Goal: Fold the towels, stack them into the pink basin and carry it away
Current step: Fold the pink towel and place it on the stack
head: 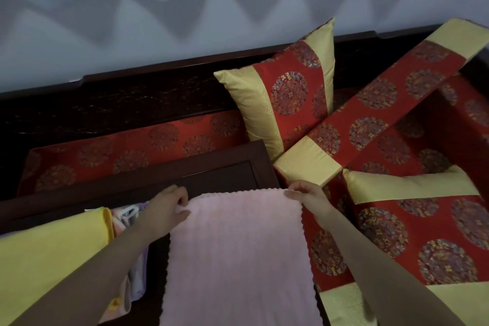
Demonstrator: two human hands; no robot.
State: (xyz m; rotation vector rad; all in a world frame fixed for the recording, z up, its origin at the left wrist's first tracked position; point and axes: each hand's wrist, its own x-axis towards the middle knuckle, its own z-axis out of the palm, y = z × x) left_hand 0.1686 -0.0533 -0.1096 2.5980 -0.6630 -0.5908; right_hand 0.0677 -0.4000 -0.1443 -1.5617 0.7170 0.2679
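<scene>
A pale pink towel (232, 254) with scalloped edges is stretched out flat in front of me over a dark wooden table (217, 174). My left hand (169, 206) pinches its far left corner. My right hand (304, 193) pinches its far right corner. A yellow towel (50, 254) lies at the lower left, and beside it shows a pile of pale pink and lilac cloths (132, 219). No pink basin is in view.
Red and gold cushions (285, 95) lean on a dark wooden sofa back at the rear and right. A long red and gold cushion (370, 114) lies slanted across the seat. Another cushion (423, 233) lies at the right.
</scene>
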